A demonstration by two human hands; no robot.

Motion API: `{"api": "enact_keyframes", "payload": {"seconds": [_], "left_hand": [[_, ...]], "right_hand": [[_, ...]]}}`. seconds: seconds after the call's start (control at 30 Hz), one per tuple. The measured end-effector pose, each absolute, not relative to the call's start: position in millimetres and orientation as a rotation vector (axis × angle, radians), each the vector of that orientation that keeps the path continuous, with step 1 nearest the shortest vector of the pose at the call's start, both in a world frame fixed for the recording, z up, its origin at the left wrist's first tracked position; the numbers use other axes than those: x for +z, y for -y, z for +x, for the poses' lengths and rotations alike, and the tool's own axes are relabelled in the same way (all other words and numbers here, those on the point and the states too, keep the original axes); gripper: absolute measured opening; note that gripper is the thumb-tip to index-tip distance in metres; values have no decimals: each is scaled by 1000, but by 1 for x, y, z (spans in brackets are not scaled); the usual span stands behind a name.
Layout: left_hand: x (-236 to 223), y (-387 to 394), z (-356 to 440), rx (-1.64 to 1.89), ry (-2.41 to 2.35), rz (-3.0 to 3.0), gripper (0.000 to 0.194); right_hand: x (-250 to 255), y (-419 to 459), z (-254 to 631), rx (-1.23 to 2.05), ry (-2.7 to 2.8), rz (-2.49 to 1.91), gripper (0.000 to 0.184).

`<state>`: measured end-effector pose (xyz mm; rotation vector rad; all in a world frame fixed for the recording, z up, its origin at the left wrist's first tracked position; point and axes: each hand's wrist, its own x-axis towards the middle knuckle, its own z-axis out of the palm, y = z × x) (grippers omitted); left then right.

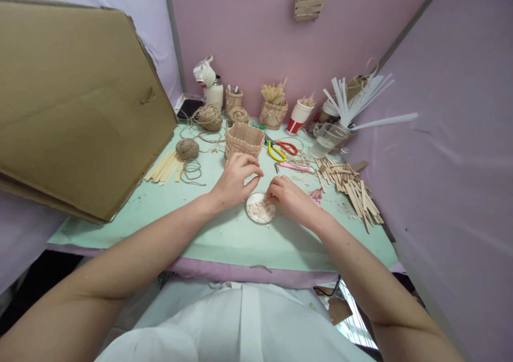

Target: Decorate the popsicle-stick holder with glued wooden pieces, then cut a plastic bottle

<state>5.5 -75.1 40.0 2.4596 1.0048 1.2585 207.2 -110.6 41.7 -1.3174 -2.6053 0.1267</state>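
Note:
A small round white dish (261,218) lies near the front middle of the table, with thin pale wood chips (255,209) in it. My right hand (289,197) reaches over the dish's right edge, its fingertips pressed together at the chips; what they pinch, if anything, is too small to make out. Just beyond the dish, my left hand (239,179) hovers with thumb and fingers apart and nothing visible between them. Behind it stands a small box-like wooden basket (245,140) with a scalloped rim. My left hand hides its lower front, so I cannot tell whether they touch.
Scissors (280,149) and a pink-handled tool (296,167) lie beyond my right hand. Wooden sticks (360,196) are heaped at right, near a plastic cup (327,137). Twine balls (187,148) and pale strips (164,168) sit at left, beside a large cardboard sheet (80,105).

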Motion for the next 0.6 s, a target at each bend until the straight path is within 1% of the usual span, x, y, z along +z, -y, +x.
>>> {"api": "enact_keyframes", "payload": {"seconds": [0.1,0.2,0.3,0.4,0.5,0.6], "left_hand": [[39,78,8,1173,-1019,2419,14],[39,81,12,1032,-1044,2324,12],[40,83,16,900,-1037,2166,11],[41,84,17,822,-1074,2039,15],[42,84,17,822,-1136,2036,17],[40,82,16,805,-1087,2107,18]], "right_hand": [[49,110,209,281,2460,-1338,19],[60,109,206,427,2287,-1372,18],[69,109,201,454,2197,-1437,14],[72,110,195,466,2164,-1503,14],[71,110,192,511,2140,-1530,12],[68,111,192,545,2119,-1521,12]]}}
